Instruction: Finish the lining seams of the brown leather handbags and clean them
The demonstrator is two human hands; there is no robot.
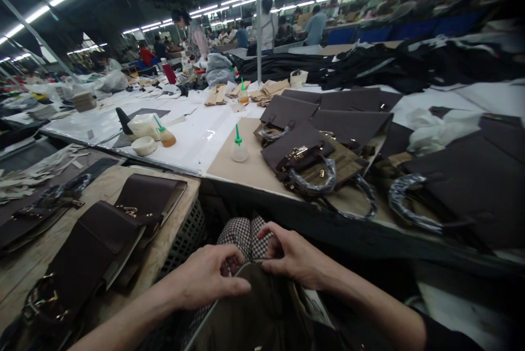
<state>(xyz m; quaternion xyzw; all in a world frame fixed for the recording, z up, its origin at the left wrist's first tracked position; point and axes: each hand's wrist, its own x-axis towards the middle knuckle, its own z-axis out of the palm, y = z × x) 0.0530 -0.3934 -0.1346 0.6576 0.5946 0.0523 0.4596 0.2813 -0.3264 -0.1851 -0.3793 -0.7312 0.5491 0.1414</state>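
Note:
A dark brown-olive handbag [262, 304] lies in my lap, its cloth lining facing up and a pale-edged rim curving across the top. My left hand [207, 277] is at the rim's left side, thumb stretched along the lining and fingers curled at the edge. On the right side, my right hand [293, 258] has its thumb on the rim, with the index finger arched above and the other fingers bent behind. The fingertips of both hands are partly hidden. Black-and-white checked cloth [235, 236] covers my legs behind the bag.
Brown handbags [102, 230] lie on a wooden table at left. More bags [307, 148] with plastic-wrapped handles are piled at right. A green-tipped bottle [239, 148] stands on brown board; an amber-filled bottle [167, 135] stands beside a tape roll [144, 146]. Several people work farther back.

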